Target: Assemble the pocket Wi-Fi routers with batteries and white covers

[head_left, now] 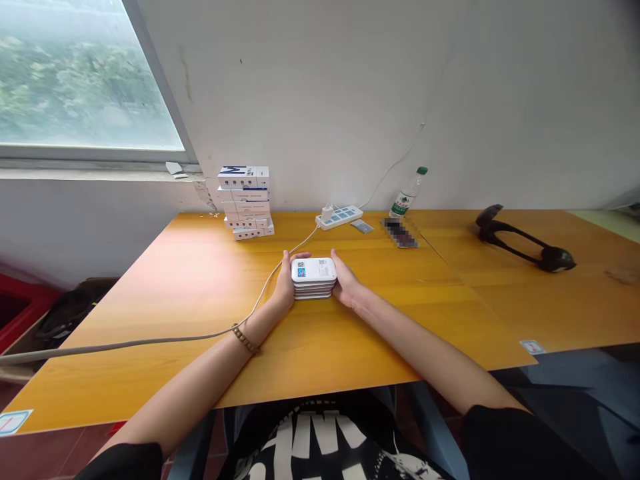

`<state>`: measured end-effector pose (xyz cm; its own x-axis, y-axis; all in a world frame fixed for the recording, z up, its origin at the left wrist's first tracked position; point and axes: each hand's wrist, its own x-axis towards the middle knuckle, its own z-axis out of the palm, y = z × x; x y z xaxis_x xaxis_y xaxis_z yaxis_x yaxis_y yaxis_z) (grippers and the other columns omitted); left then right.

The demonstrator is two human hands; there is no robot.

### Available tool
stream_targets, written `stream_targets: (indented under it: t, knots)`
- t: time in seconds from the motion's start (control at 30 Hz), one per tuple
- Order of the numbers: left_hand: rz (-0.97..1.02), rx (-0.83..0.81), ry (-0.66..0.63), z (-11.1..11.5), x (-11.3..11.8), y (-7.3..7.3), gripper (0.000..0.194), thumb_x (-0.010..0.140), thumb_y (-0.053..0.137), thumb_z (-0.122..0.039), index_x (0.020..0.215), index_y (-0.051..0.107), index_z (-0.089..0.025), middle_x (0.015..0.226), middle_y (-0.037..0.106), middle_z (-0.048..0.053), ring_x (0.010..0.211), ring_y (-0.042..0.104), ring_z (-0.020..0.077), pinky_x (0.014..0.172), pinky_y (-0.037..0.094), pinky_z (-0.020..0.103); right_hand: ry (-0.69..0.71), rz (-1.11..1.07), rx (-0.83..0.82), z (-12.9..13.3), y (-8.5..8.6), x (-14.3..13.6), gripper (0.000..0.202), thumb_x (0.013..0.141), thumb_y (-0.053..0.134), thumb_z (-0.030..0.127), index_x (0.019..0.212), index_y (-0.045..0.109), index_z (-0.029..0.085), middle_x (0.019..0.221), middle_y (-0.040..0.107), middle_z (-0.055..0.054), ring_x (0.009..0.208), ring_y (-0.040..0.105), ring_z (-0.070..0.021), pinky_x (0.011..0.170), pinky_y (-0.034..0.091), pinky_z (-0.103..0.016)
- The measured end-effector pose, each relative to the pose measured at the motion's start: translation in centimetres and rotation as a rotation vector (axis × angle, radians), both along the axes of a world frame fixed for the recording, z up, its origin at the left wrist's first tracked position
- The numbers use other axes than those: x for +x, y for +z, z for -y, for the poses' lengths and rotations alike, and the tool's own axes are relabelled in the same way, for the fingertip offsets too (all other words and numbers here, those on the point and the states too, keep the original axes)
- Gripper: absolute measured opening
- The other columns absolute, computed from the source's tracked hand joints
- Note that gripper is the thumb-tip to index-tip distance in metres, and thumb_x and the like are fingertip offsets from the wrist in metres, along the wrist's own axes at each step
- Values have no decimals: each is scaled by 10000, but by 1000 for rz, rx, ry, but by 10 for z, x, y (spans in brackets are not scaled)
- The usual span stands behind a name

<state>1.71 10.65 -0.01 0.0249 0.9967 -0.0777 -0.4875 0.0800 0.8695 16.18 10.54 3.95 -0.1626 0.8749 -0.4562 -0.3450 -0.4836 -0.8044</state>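
Observation:
A neat stack of several flat white devices point(314, 270) with rounded corners rests on the orange-yellow table, its top one bearing a blue sticker and small printed labels. My left hand point(286, 281) presses against the left side of the stack, thumb up and some fingers behind it. Against the right side lies my right hand point(344, 279), also thumb up, its other fingers mostly hidden. Both hands hold the stack between them. Farther back on the left stands a pile of several white boxes point(246, 203).
Near the wall on the table point(200, 293) are a power strip point(340, 217), a grey card point(363, 227), a phone point(400, 233) and a bottle point(407, 193). A black strapped object point(525, 240) lies right. A white cable point(165, 340) crosses over by my left forearm.

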Motion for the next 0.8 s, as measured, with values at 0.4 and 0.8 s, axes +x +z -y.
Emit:
stream_targets:
  t: [0.4, 0.8]
  knots:
    - [-16, 28, 10, -11, 1, -6, 672, 1023, 411, -750, 1086, 756, -178, 1216, 788, 105, 996, 768, 244, 868, 576, 321, -41, -5, -5, -10, -2, -2, 553, 1110, 349, 592, 1050, 725, 191, 937, 843, -92, 924, 801, -258, 867, 609, -348]
    - [-39, 14, 9, -10, 0, -1, 695, 1007, 399, -783, 1049, 755, -188, 1221, 798, 105, 1067, 771, 277, 873, 590, 329, 62, -32, 89, -9, -5, 4, 637, 1106, 301, 644, 1131, 748, 189, 1026, 847, -90, 1069, 783, -260, 977, 582, -346]
